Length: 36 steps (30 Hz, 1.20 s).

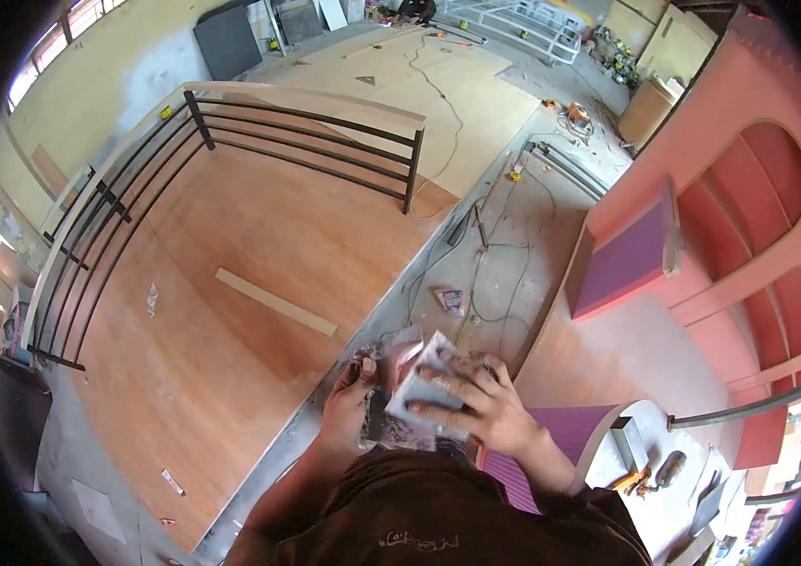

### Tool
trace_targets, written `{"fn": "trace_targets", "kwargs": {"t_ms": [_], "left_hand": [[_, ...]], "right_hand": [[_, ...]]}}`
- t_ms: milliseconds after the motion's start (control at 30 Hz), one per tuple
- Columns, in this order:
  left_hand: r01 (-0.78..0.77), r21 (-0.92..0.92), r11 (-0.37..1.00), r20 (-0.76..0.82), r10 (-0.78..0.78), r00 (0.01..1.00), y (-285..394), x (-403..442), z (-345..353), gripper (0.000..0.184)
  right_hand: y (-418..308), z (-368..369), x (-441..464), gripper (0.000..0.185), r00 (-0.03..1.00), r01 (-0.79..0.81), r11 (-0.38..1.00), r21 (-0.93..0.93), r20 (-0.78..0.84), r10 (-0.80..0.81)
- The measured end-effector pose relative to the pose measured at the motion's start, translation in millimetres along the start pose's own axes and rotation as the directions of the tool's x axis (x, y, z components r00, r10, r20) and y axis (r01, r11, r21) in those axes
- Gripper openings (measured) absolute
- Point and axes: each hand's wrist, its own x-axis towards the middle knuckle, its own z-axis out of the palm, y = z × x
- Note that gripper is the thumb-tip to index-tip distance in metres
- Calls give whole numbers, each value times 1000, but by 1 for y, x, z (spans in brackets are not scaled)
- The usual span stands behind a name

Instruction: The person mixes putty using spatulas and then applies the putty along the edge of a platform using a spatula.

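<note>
In front of my chest, my left hand (pixel 351 401) grips the left side of a crinkled plastic bag (pixel 410 432). Its thumb points up along the edge, and something pinkish shows inside or behind the bag. My right hand (pixel 480 401) has its fingers spread over a pale grey, smeared flat piece (pixel 433 363), clasping it against the bag's right side. Whether that piece is a scraper blade or a folded sheet I cannot make out. Whitish smears mark the fingers of my right hand.
A wooden platform (pixel 231 236) with black-barred railing (pixel 315 137) lies left, bearing a wood strip (pixel 276 302). Pink arched shelving (pixel 749 189) stands right. A white curved tabletop (pixel 645 429) holds a roller (pixel 672 467) and tools. Cables and a small packet (pixel 450 301) lie on the floor.
</note>
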Motion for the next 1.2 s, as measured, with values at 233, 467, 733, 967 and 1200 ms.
{"fn": "trace_targets", "kwargs": {"t_ms": [233, 467, 733, 967, 1200], "left_hand": [[40, -158, 987, 83, -27, 996, 13, -4, 1, 23], [177, 10, 984, 27, -177, 984, 0, -13, 32, 33], [-179, 129, 975, -250, 207, 946, -4, 15, -2, 27], [-493, 581, 647, 14, 598, 801, -17, 2, 27, 22], [-482, 701, 526, 323, 369, 872, -37, -8, 23, 22]], "right_hand": [[30, 40, -32, 60, 918, -199, 971, 134, -322, 233], [27, 72, -24, 49, 885, -124, 963, 240, -413, 216], [4, 56, -50, 37, 326, -197, 417, 887, -342, 881], [-29, 58, -23, 19, 343, -273, 15, 962, 83, 936], [-6, 33, -7, 17, 263, -102, 224, 969, -191, 946]]}}
